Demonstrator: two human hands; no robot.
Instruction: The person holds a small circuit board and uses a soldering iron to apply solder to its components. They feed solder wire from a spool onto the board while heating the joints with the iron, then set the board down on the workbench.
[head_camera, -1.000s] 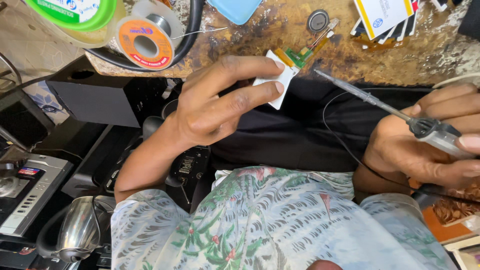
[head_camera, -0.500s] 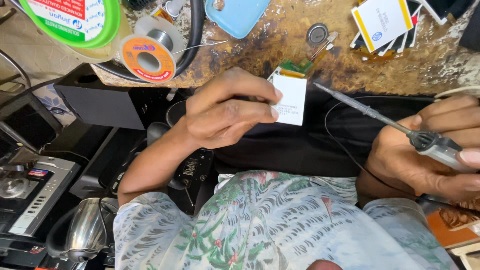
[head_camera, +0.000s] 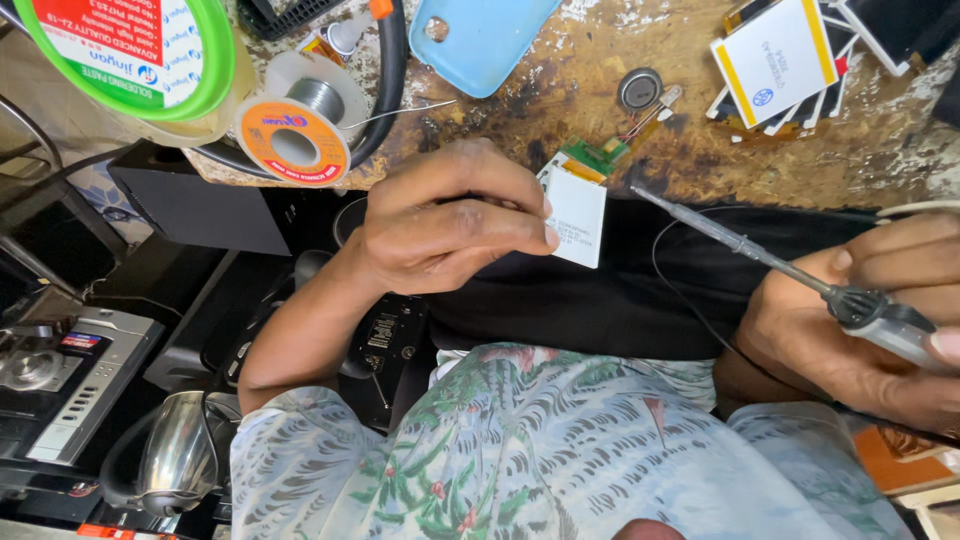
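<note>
Fingers (head_camera: 500, 215) of the left hand (head_camera: 440, 230) are curled narrow and pinch a small white flat battery pack (head_camera: 578, 215) by its left edge, so the pack sticks out to the right of the fingertips. It hangs at the near edge of the table (head_camera: 560, 95), partly over the dark cloth on the lap. Its long axis runs roughly up and down in the head view, a little tilted, and a small green circuit strip (head_camera: 597, 157) sits at its upper end, toward the table.

From the right side comes the soldering iron (head_camera: 740, 245), held by the right hand (head_camera: 860, 320), whose fingers are closed around the grey handle. The iron's long axis goes diagonally, from the handle at lower right up to the tip at upper left. The tip is near the upper right corner of the pack, just beside the green strip, but apart from it; I see no touching.

So the pack lies between the 2 hands, and the left hand is the nearer one, because it already holds the pack.

On the table behind are a solder spool (head_camera: 293, 135), a green-lidded tub (head_camera: 130, 50), a blue plastic cover (head_camera: 480, 40) and a round coin cell (head_camera: 640, 88).
</note>
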